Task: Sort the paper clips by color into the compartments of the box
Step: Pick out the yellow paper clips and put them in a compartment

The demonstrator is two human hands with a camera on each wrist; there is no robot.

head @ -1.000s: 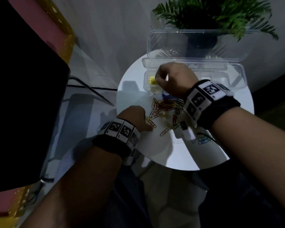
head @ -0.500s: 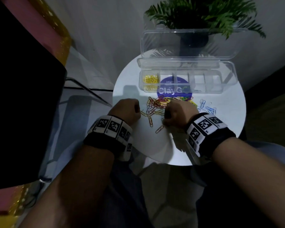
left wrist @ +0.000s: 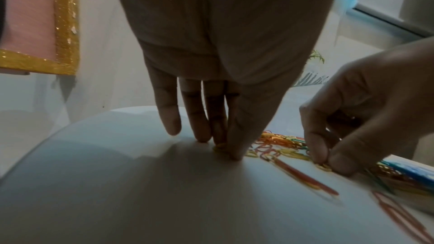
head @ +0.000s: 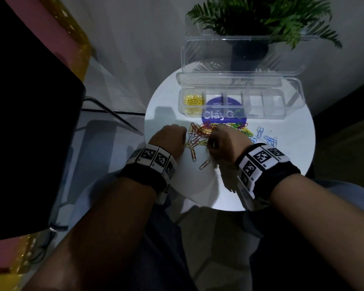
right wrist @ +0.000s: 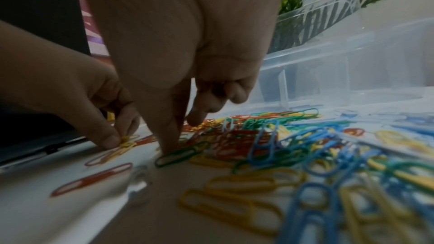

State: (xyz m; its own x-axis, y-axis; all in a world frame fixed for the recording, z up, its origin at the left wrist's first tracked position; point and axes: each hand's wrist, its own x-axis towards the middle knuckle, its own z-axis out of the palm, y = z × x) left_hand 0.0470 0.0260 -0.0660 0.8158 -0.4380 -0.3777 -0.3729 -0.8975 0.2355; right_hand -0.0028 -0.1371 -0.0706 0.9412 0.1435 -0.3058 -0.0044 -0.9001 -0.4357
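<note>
Meanwhile both hands, left [left wrist: 223, 73] and right [right wrist: 178, 47], pinch yellow paper clips [left wrist: 325, 166], orientation hidden.

A round white table [head: 292, 181] carries a clear compartment box [head: 290, 110] with its lid up, a loose heap of mixed paper clips [head: 200, 133] in front of it — and blue clips [head: 265, 138] lying just beside the heap.

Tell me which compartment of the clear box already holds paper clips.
The leftmost compartment of the clear box: it holds yellow paper clips. No clips show in the compartments to its right.
</note>
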